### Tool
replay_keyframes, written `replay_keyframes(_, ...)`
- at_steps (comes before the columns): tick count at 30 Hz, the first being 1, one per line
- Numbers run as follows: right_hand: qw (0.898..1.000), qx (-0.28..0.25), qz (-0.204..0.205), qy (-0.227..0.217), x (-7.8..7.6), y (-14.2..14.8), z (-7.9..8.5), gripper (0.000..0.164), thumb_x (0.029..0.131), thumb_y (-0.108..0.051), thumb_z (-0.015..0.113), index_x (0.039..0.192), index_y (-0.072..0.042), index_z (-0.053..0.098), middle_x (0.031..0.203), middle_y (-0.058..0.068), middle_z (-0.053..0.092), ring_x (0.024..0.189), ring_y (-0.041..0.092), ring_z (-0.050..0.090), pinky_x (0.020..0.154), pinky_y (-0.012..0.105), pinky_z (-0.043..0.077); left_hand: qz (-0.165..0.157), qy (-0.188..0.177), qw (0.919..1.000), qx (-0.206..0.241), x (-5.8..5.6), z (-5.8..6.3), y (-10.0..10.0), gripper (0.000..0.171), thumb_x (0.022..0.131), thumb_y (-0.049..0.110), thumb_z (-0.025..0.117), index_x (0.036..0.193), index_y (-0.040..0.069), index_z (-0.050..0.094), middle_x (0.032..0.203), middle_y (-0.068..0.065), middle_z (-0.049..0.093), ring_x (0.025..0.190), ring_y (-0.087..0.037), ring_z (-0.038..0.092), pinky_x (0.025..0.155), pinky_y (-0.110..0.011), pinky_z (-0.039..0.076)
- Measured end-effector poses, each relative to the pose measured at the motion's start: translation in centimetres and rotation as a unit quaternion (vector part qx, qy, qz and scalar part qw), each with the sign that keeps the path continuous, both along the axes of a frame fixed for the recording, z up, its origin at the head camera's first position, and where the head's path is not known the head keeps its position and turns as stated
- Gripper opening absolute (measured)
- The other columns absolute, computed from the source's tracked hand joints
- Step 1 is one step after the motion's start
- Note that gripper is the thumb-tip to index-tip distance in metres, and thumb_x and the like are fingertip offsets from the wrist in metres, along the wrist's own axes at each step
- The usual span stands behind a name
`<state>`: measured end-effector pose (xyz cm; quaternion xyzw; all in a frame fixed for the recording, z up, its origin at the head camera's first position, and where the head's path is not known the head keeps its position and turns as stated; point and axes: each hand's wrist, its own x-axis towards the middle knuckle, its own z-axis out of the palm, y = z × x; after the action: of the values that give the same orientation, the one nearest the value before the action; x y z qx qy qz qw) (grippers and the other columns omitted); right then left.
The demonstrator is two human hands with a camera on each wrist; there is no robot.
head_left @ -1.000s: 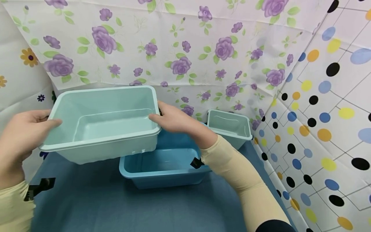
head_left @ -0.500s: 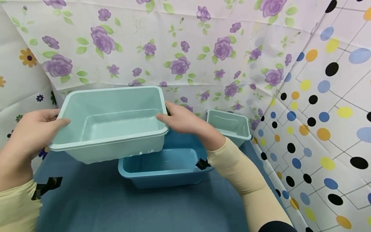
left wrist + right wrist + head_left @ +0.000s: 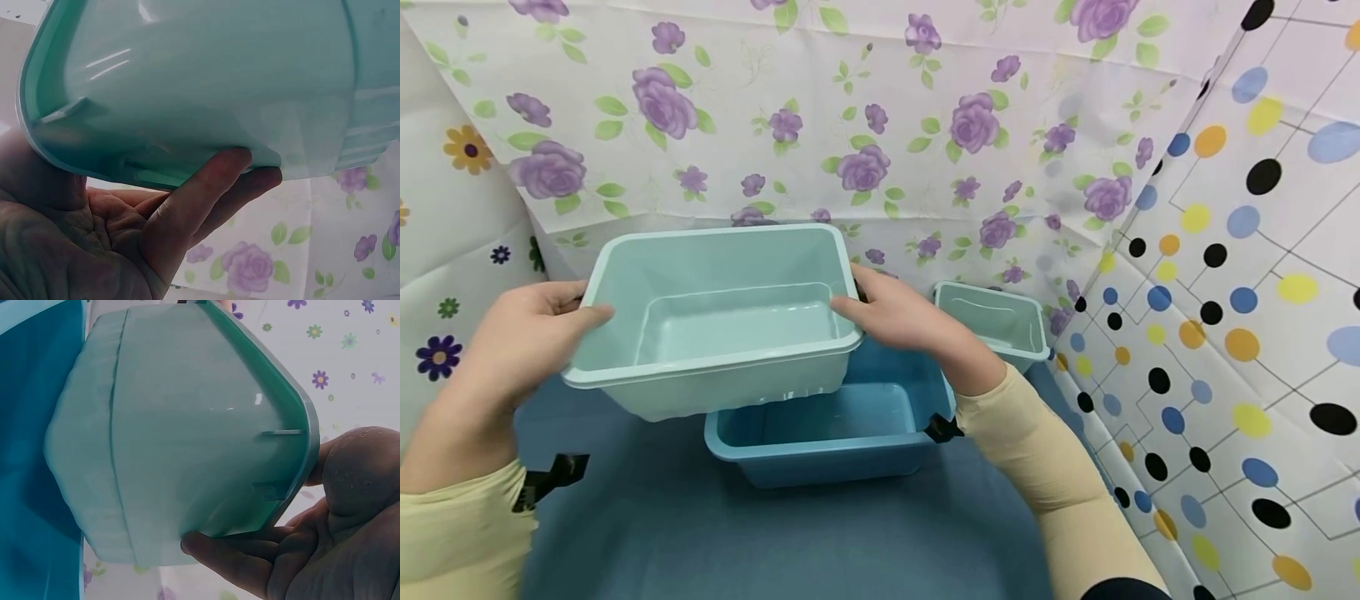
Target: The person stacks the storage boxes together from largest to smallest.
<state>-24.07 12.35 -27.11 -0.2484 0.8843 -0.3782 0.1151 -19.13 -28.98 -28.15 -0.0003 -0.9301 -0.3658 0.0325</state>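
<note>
A pale green plastic basin [image 3: 730, 325] is held up in both hands, its left end nearer me and its open top tilted toward me. My left hand [image 3: 531, 342] grips its left end, thumb over the rim and fingers beneath; in the left wrist view two fingertips [image 3: 234, 159] press the underside of the basin [image 3: 206, 87]. At the opposite end my right hand [image 3: 895, 312] holds the rim, thumb inside, fingers against the outer wall of the basin [image 3: 187, 437]. A blue basin [image 3: 827, 450] stands on the table below, its back left part hidden by the green one.
A smaller pale green bin [image 3: 992, 321] stands at the back right, beyond my right forearm. The blue-covered table [image 3: 775, 542] meets a flowered curtain [image 3: 917, 108] behind and a dotted curtain [image 3: 1247, 333] on the right.
Both hands have carried the pale green basin to the right, further over the blue basin. The blue basin and the small bin have stayed in place.
</note>
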Motion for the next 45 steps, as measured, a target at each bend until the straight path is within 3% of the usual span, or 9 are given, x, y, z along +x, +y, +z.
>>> replay_keyframes(14, 1.000, -0.007, -0.009, -0.001, 1.3, 2.3, 0.1, 0.060, 0.119, -0.033, 0.055, 0.174, -0.017, 0.037, 0.160, 0.004, 0.059, 0.136, 0.021, 0.064, 0.111, 0.050, 0.054, -0.036, 0.012, 0.9993, 0.000, -0.2, 0.0, 1.3, 0.063, 0.117, 0.036, 0.055, 0.153, -0.016, 0.056, 0.134, -0.040, 0.067, 0.079, -0.009, 0.067, 0.062, -0.028, 0.056)
replay_keyframes(24, 1.000, -0.009, -0.013, -0.003, 1.8, 3.6, -0.1, 0.063, 0.119, -0.039, 0.055, 0.175, -0.020, 0.033, 0.162, 0.003, 0.058, 0.141, 0.022, 0.062, 0.115, 0.052, 0.052, -0.046, 0.007, 0.9988, 0.011, 0.0, 0.2, 2.3, 0.064, 0.117, 0.035, 0.054, 0.155, -0.016, 0.053, 0.137, -0.039, 0.066, 0.086, -0.016, 0.071, 0.063, -0.029, 0.058)
replay_keyframes(31, 1.000, -0.016, -0.015, -0.011, 2.2, 4.5, -0.2, 0.063, 0.119, -0.038, 0.055, 0.176, -0.019, 0.033, 0.162, 0.003, 0.057, 0.140, 0.022, 0.062, 0.115, 0.053, 0.051, -0.053, -0.003, 0.9984, 0.021, 0.1, 0.3, 3.1, 0.063, 0.117, 0.035, 0.055, 0.156, -0.015, 0.053, 0.139, -0.037, 0.066, 0.087, -0.012, 0.070, 0.066, -0.027, 0.058)
replay_keyframes(34, 1.000, -0.015, -0.014, -0.012, 2.2, 4.8, -0.2, 0.065, 0.119, -0.038, 0.055, 0.177, -0.018, 0.031, 0.165, 0.004, 0.055, 0.142, 0.022, 0.062, 0.115, 0.054, 0.051, -0.056, -0.003, 0.9983, 0.018, 0.1, 0.3, 3.4, 0.062, 0.117, 0.036, 0.056, 0.156, -0.013, 0.055, 0.138, -0.035, 0.068, 0.089, -0.015, 0.072, 0.068, -0.028, 0.058)
replay_keyframes(40, 1.000, -0.008, -0.028, -0.012, 2.5, 5.5, -0.1, 0.070, 0.119, -0.040, 0.055, 0.179, -0.021, 0.026, 0.169, 0.009, 0.052, 0.145, 0.025, 0.060, 0.116, 0.056, 0.051, -0.063, -0.003, 0.9980, 0.006, -0.2, 0.3, 3.9, 0.063, 0.117, 0.038, 0.055, 0.158, -0.010, 0.055, 0.141, -0.034, 0.067, 0.105, -0.034, 0.073, 0.072, -0.031, 0.057)
replay_keyframes(45, 0.999, -0.005, -0.043, -0.014, 2.7, 6.0, -0.1, 0.069, 0.119, -0.040, 0.055, 0.178, -0.017, 0.027, 0.168, 0.011, 0.052, 0.144, 0.026, 0.060, 0.115, 0.057, 0.051, -0.072, 0.001, 0.9971, 0.023, -0.4, 0.2, 4.4, 0.059, 0.117, 0.036, 0.056, 0.154, -0.010, 0.059, 0.135, -0.030, 0.071, 0.097, -0.027, 0.074, 0.070, -0.029, 0.059)
